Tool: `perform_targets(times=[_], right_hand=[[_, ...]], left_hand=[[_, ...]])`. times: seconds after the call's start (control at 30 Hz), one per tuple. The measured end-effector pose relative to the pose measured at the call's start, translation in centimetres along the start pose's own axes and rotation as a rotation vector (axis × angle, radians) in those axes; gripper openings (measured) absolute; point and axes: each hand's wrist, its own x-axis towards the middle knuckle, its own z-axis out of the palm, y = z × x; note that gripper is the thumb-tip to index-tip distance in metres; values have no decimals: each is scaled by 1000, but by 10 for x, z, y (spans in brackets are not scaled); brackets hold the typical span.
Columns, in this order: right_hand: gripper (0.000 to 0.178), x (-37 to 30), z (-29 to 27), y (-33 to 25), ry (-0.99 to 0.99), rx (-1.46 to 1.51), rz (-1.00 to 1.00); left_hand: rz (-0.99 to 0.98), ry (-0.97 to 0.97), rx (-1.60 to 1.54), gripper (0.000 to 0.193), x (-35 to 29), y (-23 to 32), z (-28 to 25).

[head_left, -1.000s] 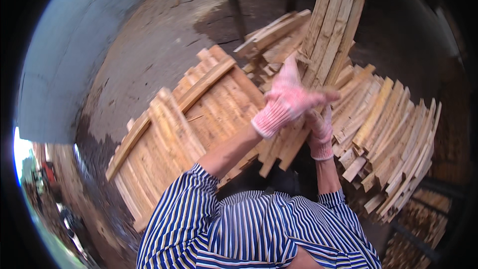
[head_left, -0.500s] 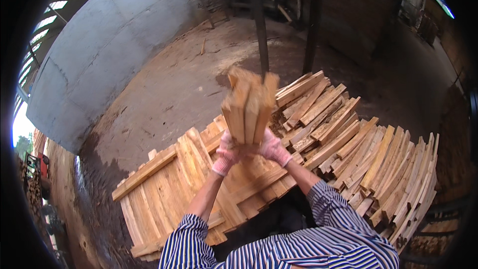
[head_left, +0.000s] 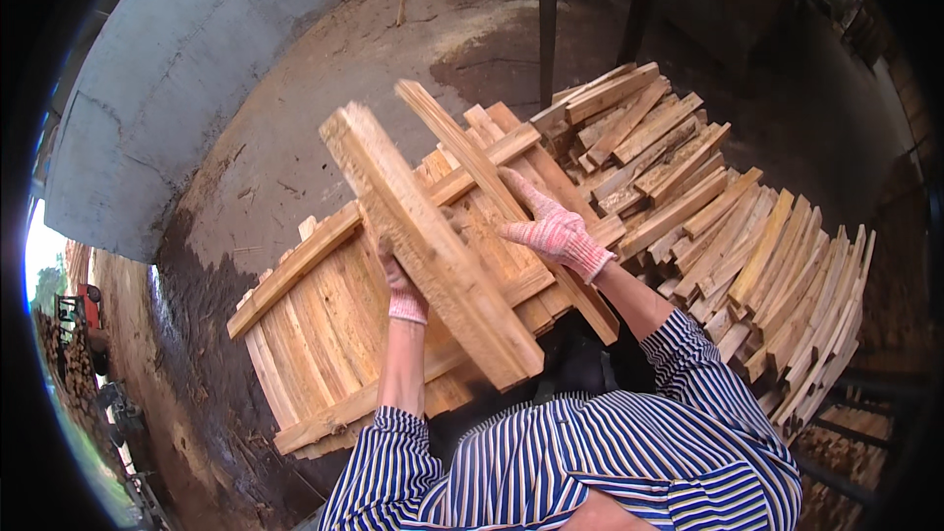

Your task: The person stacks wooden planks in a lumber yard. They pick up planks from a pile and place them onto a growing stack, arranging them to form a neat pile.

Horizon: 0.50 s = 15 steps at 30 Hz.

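My left hand (head_left: 403,287), in a pale pink knit glove, is closed round a thick wooden plank (head_left: 428,246) held at a slant above the boards; its fingers are partly hidden behind the wood. In my right hand (head_left: 556,229), gloved likewise, a narrower wooden plank (head_left: 462,150) runs between the thumb and the fingers, tilted the same way. Below both lies a layer of flat boards (head_left: 313,320) set side by side, crossed by a long wooden strip (head_left: 295,285) at the far side and another strip (head_left: 344,413) at the near side.
On my right stands a high pile of loose planks (head_left: 733,256). Beyond the boards is a dirt floor (head_left: 344,88), with a curved grey wall (head_left: 157,88) at the left. Dark posts (head_left: 547,29) rise behind the pile. A red vehicle (head_left: 90,310) shows at the far left.
The bundle of planks that both hands held upright together is now parted: one thick plank in the left hand, a narrower one in the right. The hands have moved apart and the planks tilt leftward.
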Motion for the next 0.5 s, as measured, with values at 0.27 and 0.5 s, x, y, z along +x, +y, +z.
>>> perform_targets(times=[0.27,0.5], right_hand=[[78,24,140,104,-63,-577,149],[82,-8,158,-5,-150,-290,171]], left_hand=[[-54,279,364,76,-55,6,41],[75,414,380,63,-62,4,9]])
